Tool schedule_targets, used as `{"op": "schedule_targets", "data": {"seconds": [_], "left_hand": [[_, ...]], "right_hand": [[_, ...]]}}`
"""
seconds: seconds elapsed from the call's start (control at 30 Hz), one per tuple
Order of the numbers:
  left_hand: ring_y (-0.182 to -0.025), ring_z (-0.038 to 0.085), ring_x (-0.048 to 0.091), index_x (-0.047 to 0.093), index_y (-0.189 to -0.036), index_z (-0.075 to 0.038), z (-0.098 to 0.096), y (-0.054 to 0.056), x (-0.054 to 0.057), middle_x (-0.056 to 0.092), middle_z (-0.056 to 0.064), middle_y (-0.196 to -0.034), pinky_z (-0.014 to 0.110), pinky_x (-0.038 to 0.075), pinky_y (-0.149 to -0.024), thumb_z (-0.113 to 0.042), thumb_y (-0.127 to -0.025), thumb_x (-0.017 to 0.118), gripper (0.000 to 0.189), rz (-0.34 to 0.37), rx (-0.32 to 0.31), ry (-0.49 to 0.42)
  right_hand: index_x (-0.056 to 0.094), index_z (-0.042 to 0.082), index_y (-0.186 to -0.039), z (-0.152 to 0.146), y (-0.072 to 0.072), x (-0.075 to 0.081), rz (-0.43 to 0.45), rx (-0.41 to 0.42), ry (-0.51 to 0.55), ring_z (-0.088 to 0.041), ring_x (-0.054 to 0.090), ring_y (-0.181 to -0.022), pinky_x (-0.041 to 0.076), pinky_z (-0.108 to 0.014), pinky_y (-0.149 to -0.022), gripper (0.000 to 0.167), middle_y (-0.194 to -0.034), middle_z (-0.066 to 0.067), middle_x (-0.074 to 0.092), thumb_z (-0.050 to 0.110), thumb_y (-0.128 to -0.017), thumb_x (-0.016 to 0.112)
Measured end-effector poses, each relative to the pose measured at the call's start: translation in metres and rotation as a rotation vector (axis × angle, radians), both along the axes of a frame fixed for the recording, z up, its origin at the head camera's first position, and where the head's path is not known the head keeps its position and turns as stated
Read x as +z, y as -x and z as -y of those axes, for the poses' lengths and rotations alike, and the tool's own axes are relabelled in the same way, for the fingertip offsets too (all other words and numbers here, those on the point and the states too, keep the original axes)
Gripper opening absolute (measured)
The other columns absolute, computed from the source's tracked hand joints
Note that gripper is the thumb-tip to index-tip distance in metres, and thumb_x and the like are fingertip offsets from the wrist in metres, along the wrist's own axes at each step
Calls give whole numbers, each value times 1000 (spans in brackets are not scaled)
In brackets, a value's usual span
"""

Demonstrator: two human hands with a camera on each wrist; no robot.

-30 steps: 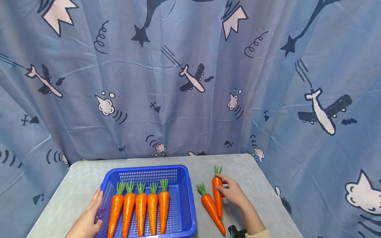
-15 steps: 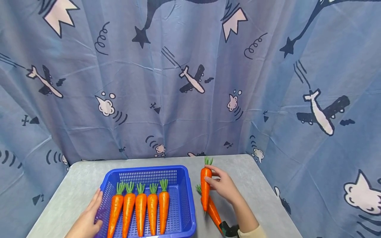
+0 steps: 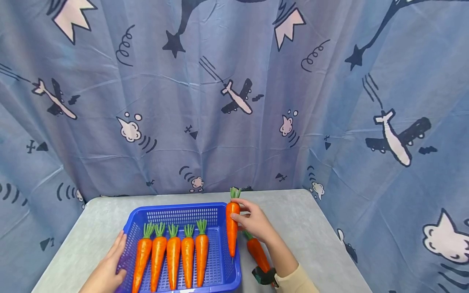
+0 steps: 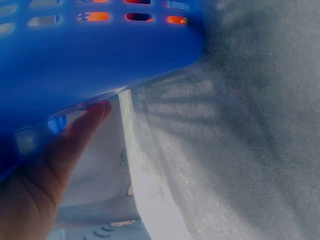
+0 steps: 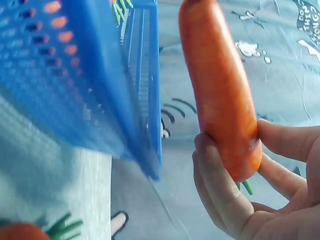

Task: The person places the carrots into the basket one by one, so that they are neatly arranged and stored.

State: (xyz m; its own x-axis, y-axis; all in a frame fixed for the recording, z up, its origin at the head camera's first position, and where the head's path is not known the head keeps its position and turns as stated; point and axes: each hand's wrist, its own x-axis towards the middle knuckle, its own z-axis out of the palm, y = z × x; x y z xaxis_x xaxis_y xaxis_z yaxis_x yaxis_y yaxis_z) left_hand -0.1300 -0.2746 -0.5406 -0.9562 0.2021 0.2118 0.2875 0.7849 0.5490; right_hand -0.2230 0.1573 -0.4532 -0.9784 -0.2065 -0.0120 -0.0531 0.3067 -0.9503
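Between its thumb and fingers, my right hand (image 3: 253, 219) pinches an orange carrot (image 3: 232, 228) by its thick upper end, below the green top. The carrot hangs upright, overlapping the right rim of the blue basket (image 3: 236, 264) in the head view. In the right wrist view, the held carrot (image 5: 220, 90) shows beside the basket wall (image 5: 85, 75), with a gap between them. My left hand (image 3: 106, 268) rests against the basket's left side with fingers straight; in the left wrist view, a straight digit (image 4: 80, 135) touches the rim. Several carrots (image 3: 173, 260) lie side by side inside the basket.
Another carrot (image 3: 258, 254) lies on the grey table (image 3: 311, 244) right of the basket, partly hidden beneath my right wrist and its dark strap (image 3: 263, 276). A blue patterned curtain (image 3: 234, 154) hangs behind and around the table.
My right hand has lifted the carrot off the table and carried it left, past the other loose carrot, to the basket's right rim. My left hand has stayed in place.
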Motion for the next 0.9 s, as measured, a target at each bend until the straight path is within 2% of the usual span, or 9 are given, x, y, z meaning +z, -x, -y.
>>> {"op": "schedule_targets", "data": {"seconds": [0.1, 0.17, 0.2, 0.27, 0.4, 0.5, 0.6, 0.73, 0.9], "left_hand": [[-148, 18, 12, 21, -154, 14, 0, 1, 2, 12, 29, -165, -7, -2, -94, 8, -71, 68, 96, 58, 13, -3], [-143, 44, 25, 20, -154, 14, 0, 2, 3, 12, 29, -165, -7, -2, -93, 8, -72, 68, 96, 86, 16, -4], [-141, 48, 28, 20, -154, 14, 0, 2, 3, 12, 30, -165, -7, -2, -93, 8, -72, 68, 96, 91, 15, -6], [-143, 43, 26, 20, -154, 14, 0, 3, 2, 12, 29, -165, -7, -1, -93, 7, -72, 68, 96, 98, 13, -11], [-140, -7, 2, 20, -154, 14, 0, 1, 1, 12, 29, -165, -7, -1, -94, 8, -71, 68, 96, 83, 10, -30], [-128, -22, -4, 21, -154, 14, 0, 1, 1, 12, 29, -165, -7, -1, -94, 9, -71, 67, 95, 57, 6, -37], [-148, 9, 8, 20, -154, 13, 0, 2, 3, 11, 28, -165, -7, -2, -94, 9, -71, 67, 95, 69, 9, -32], [-138, 53, 29, 19, -154, 14, 0, 3, 6, 10, 29, -165, -7, -2, -93, 8, -72, 68, 95, 110, 13, -26], [-139, 53, 29, 19, -154, 13, 1, 4, 6, 10, 29, -165, -4, -1, -93, 7, -73, 68, 95, 127, 18, -14]], "right_hand": [[59, 16, -140, 12, 3, 0, 10, 27, -8, -26, 69, -93, 63, -43, -69, 48, -130, -24, 59, 18, -94, 70], [59, 18, -140, 19, 5, -1, 20, 40, -2, -27, 69, -93, 63, -42, -67, 47, -128, -23, 59, 18, -93, 70], [59, 18, -139, 23, 6, -1, 22, 50, 3, -27, 69, -92, 63, -42, -66, 47, -126, -23, 59, 18, -93, 70], [60, 18, -139, 30, 7, -2, 27, 75, 16, -27, 69, -91, 63, -43, -66, 47, -124, -23, 59, 18, -93, 70], [60, 15, -137, 45, 6, -3, 35, 129, 49, -26, 68, -91, 62, -45, -65, 46, -120, -21, 60, 15, -93, 71], [60, 15, -136, 54, 3, -1, 34, 151, 61, -26, 67, -91, 62, -46, -64, 45, -118, -20, 61, 14, -92, 71], [60, 15, -136, 63, 1, 0, 35, 171, 68, -27, 68, -91, 62, -47, -64, 45, -116, -19, 61, 14, -92, 71], [61, 17, -136, 73, 1, 1, 42, 220, 64, -26, 69, -91, 62, -49, -67, 44, -118, -18, 61, 13, -93, 70], [60, 21, -136, 86, -1, 4, 56, 302, 64, -25, 69, -95, 62, -50, -69, 43, -123, -14, 61, 11, -95, 68]]}}
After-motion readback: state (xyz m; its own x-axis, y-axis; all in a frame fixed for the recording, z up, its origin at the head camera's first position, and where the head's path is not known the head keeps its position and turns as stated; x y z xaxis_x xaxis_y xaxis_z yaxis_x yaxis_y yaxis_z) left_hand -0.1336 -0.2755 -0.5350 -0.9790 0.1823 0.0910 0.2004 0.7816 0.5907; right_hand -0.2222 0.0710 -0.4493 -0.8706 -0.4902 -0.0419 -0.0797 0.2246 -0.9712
